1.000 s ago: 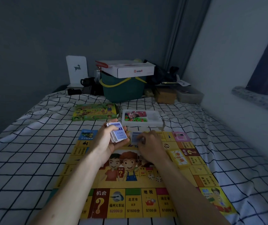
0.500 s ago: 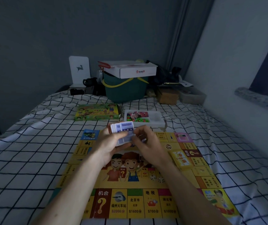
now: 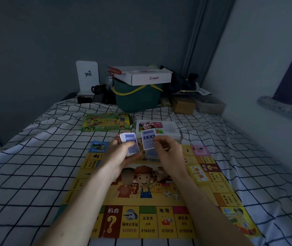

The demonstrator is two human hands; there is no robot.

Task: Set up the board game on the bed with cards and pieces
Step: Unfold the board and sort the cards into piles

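Deck (image 3: 130, 144) of blue cards sits gripped in the left hand (image 3: 122, 157) above the board's (image 3: 159, 201) far edge. Just beside it, the right hand (image 3: 170, 153) pinches one card (image 3: 148, 142) upright. Board lies on the checked bed (image 3: 35, 166); tray (image 3: 170, 129) and box (image 3: 106, 122) beyond.

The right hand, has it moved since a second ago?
Yes. The right hand has lifted off the game board and now holds a single card upright, beside the deck in the left hand.
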